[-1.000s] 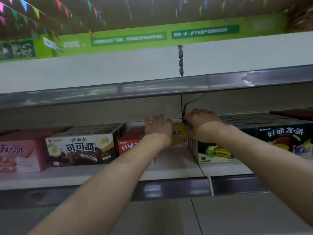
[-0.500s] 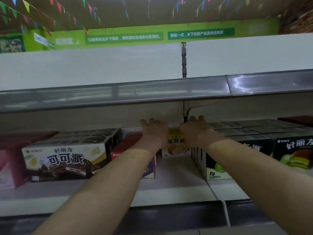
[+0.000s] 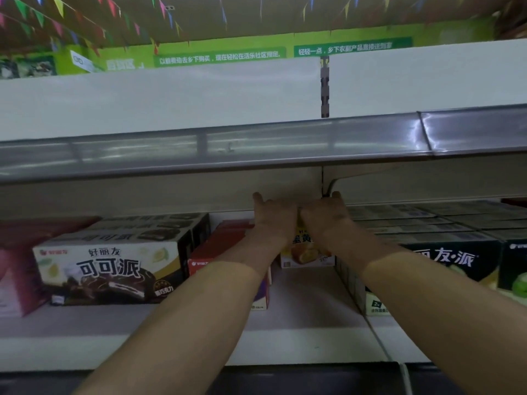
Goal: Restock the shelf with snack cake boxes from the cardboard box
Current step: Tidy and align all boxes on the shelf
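Shelf point(image 3: 308, 323): left hand point(image 3: 275, 220), right hand point(image 3: 325, 216) grip yellow box point(image 3: 306, 252).

Both forearms are bare from the bottom edge up to the wrists, with no sleeve, glove, watch or ring showing. The left hand point(image 3: 275, 220) and right hand point(image 3: 325, 218) are seen from the back, fingers partly hidden.

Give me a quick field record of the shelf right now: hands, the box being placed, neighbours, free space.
left hand: on yellow snack cake box, left side
right hand: on its right side
grip: fingers hidden behind the box top
box position: deep on the shelf, upright, front label facing out
left neighbour: red box
right neighbour: dark green boxes
free space: bare shelf in front of the yellow box
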Demonstrator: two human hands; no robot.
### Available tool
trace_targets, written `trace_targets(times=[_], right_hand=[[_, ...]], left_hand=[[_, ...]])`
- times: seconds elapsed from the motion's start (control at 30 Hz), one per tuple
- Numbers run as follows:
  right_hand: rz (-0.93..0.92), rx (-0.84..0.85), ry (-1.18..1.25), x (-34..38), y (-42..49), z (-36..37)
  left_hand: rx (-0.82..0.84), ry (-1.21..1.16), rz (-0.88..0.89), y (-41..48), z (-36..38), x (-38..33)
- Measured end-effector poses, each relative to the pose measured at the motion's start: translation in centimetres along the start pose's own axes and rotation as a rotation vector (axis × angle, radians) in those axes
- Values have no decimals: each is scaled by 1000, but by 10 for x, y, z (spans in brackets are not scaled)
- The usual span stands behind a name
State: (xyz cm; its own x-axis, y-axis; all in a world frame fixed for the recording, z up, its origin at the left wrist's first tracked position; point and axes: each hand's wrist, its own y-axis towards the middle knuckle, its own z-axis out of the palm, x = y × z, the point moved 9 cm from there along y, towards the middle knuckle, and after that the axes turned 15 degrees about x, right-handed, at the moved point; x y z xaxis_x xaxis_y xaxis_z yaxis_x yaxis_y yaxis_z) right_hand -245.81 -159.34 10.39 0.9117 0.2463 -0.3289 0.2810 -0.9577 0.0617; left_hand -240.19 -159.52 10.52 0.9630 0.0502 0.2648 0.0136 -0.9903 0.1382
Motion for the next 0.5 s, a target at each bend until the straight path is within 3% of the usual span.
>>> trace_targets(times=[0.27, 0.5], right_hand=[[-111, -57, 118, 11, -1, -6], [-146, -13, 224, 17, -4, 1]], left_hand=[[-49, -22, 67, -3, 0, 5], [22, 32, -65, -8, 5, 18]])
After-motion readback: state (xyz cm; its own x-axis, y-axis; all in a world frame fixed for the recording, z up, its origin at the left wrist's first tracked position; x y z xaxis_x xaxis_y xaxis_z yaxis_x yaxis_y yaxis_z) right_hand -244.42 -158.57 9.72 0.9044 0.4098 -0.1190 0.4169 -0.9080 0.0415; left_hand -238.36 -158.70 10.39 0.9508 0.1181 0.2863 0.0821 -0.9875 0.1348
